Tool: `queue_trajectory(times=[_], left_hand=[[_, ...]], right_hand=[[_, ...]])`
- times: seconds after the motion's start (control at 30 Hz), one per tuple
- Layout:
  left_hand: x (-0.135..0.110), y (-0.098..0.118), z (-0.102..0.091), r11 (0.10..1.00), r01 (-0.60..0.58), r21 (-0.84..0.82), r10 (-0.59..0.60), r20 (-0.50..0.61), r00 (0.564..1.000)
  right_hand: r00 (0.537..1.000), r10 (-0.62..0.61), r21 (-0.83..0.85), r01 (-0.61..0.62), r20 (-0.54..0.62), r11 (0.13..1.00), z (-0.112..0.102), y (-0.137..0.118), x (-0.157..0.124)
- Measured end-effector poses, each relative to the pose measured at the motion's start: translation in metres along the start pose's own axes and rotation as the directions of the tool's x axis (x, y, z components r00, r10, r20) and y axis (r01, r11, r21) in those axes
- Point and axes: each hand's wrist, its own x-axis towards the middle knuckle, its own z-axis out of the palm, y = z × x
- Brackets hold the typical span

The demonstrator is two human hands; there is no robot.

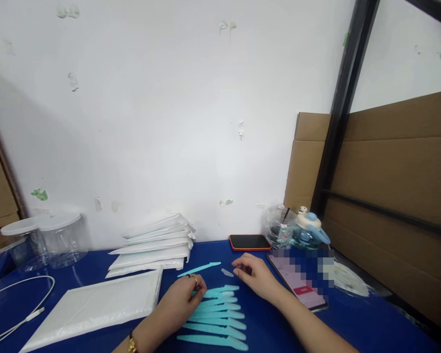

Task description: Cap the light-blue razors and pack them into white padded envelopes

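A: Counting hands?

B: Recording two. Finding the left hand half curled, thumb close to the bent forefinger; being unable to tell of any hold on a stick. Noting one gold-coloured ring on it and one gold-coloured bracelet at its wrist.

A: And checking the right?

B: Seeing the right hand loosely bent, with a gap between thumb and forefinger, showing nothing in its grasp. Locating one small translucent piece just left of its fingertips; not confirming contact.

A: Counting turquoise sticks?

B: Making out about eight in the row of turquoise sticks, between the hands and on their near side. Adding one loose turquoise stick just beyond the left hand. Losing some left ends behind the left fingers, so treating eight as approximate.

A: Listing surroundings?

B: Logging one flat white packet left of the left hand; beyond it, one stack of white packets, roughly six, edges merging. Counting two lidded jars far left of the left hand, one partly hiding the other. Entering two phones: an orange-edged phone beyond the right hand and a lit phone right of it, partly pixelated.

A: Finding anything cut off?

B: Marking one white cable, far left of the left hand, as leaving the view, and both forearms likewise.
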Motion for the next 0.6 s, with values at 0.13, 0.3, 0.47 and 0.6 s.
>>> queue_trajectory(times=[0.13,0.3,0.47,0.6], left_hand=[[0.003,-0.007,0.001,0.992,0.017,0.124,-0.004,-0.106,0.994],[0.015,-0.026,0.006,0.963,0.133,0.234,-0.084,-0.207,0.975],[0.020,-0.032,0.006,0.957,0.147,0.250,-0.106,-0.172,0.979],[0.019,-0.033,0.005,0.967,0.159,0.200,-0.131,-0.147,0.980]], right_hand=[[0.999,-0.034,-0.229,0.039,0.025,0.973,0.005,0.004,0.006],[0.996,0.022,-0.313,0.006,0.084,0.950,0.017,0.003,0.009],[0.995,0.042,-0.282,-0.016,0.087,0.959,0.014,0.005,0.006],[0.993,0.077,-0.256,-0.053,0.084,0.965,0.010,0.008,0.005]])
